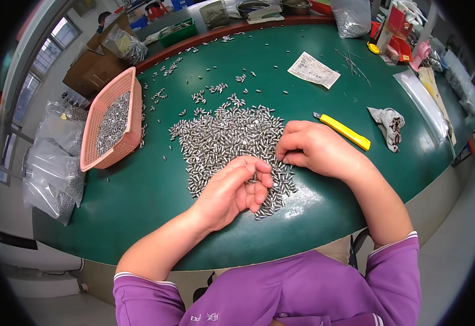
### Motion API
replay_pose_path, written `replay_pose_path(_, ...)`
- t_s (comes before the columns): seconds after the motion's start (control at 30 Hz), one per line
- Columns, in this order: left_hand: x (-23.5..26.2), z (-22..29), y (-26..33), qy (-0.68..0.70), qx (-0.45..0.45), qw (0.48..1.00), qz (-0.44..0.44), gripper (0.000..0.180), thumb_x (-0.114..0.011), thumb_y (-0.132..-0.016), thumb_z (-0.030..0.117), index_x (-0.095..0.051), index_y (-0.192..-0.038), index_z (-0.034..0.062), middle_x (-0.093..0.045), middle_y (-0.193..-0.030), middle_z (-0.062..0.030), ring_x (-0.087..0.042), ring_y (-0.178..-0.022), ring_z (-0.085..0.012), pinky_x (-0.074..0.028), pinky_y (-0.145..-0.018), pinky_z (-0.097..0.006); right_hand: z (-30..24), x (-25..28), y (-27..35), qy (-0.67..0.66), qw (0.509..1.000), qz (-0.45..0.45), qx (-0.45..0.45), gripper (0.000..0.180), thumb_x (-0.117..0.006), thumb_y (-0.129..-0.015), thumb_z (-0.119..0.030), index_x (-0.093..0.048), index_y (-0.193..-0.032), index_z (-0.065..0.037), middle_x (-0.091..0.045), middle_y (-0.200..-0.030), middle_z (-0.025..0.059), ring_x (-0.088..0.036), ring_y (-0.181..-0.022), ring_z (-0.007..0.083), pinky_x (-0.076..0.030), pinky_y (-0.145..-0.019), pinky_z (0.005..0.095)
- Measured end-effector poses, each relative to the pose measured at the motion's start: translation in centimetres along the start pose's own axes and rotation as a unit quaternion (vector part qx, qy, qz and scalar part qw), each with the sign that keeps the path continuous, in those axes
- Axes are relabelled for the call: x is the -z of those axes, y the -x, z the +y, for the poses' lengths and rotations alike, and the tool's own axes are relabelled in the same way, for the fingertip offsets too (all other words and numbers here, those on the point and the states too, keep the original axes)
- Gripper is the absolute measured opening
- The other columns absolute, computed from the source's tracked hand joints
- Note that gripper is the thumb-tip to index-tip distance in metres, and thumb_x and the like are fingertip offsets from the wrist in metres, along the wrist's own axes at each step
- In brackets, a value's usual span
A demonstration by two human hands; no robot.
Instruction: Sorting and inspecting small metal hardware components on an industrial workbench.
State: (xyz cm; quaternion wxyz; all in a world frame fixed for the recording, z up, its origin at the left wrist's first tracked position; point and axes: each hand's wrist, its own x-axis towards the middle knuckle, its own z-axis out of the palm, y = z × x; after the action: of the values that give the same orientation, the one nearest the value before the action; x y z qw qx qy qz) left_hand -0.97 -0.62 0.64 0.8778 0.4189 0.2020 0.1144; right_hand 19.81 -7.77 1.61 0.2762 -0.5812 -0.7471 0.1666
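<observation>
Where the pile [226, 136] of small metal parts thins toward its right edge on the green table [156, 209], the right hand [318, 148] is bent down over it, thumb and forefinger drawn together at the tips; from where I stand, I cannot tell whether a part is pinched between them. Just beside it, over the near side of the pile, the left hand [229, 187] is half curled, palm turned inward; its contents, if any, cannot be made out. The step in hand appears to be picking or sorting parts by fingertip. For good results, work from the thin margin rather than the dense middle, where parts overlap and would likely roll when disturbed. Take one part at a time, with light pressure on its sides, as a rounded metal surface may slip under a hard pinch. Hold the left hand low and cupped, close to the right, so that any transfer is short and a dropped part falls back onto the pile. Treat the strays [217, 88] beyond the pile separately, to avoid mixing. The pink basket [135, 111], tilted at the left and holding similar parts, should be steadied before use. The yellow knife [346, 133] lies near the right hand; it would be safer moved farther off.
</observation>
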Motion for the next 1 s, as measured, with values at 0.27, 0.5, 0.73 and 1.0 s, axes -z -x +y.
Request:
replay_pose_path(0.27, 0.1, -0.1, 0.0, -0.007, 0.002, 1.000, 0.006, 0.023, -0.035, -0.094, 0.019, -0.047, -0.104, 0.0018, -0.051, -0.088, -0.0088, -0.045, -0.061, -0.0122, -0.040, -0.050, -0.022, -0.2, 0.5, 0.1, 0.106, 0.992, 0.001, 0.064, 0.013, -0.066, -0.068, -0.010, -0.062, -0.080, -0.009, -0.053, -0.080, 0.0061, -0.055, -0.080, 0.0237, -0.045, -0.068, 0.0348)
replay_pose_path(0.5, 0.3, -0.1, -0.2, 0.012, 0.009, 1.000, -0.014, 0.020, -0.039, -0.093, 0.016, -0.048, -0.103, 0.0010, -0.053, -0.086, -0.0074, -0.052, -0.064, -0.0119, -0.045, -0.052, -0.023, 0.1, 0.4, 0.0, 0.127, 0.989, 0.006, 0.077, 0.012, -0.064, -0.069, -0.010, -0.060, -0.080, -0.008, -0.053, -0.081, 0.0062, -0.054, -0.081, 0.0244, -0.045, -0.069, 0.0349)
replay_pose_path(0.73, 0.5, -0.3, -0.1, -0.004, 0.005, 1.000, -0.010, 0.016, -0.042, -0.092, 0.013, -0.048, -0.102, 0.0022, -0.054, -0.085, -0.0059, -0.052, -0.063, -0.0103, -0.045, -0.050, -0.022, 0.1, 0.2, -0.3, 0.050, 0.998, 0.033, 0.026, 0.012, -0.064, -0.071, -0.008, -0.060, -0.082, -0.007, -0.054, -0.081, 0.0056, -0.055, -0.080, 0.0222, -0.045, -0.067, 0.0313)
replay_pose_path(1.0, 0.2, -0.3, 0.0, -0.001, 0.002, 1.000, 0.013, 0.018, -0.050, -0.090, 0.011, -0.046, -0.107, 0.0054, -0.054, -0.086, -0.0048, -0.052, -0.061, -0.0078, -0.045, -0.049, -0.020, -2.2, -0.9, -0.6, -0.245, 0.970, 0.009, 0.007, 0.012, -0.066, -0.075, -0.008, -0.060, -0.084, -0.006, -0.052, -0.082, 0.0016, -0.051, -0.074, 0.0111, -0.043, -0.064, 0.0238)
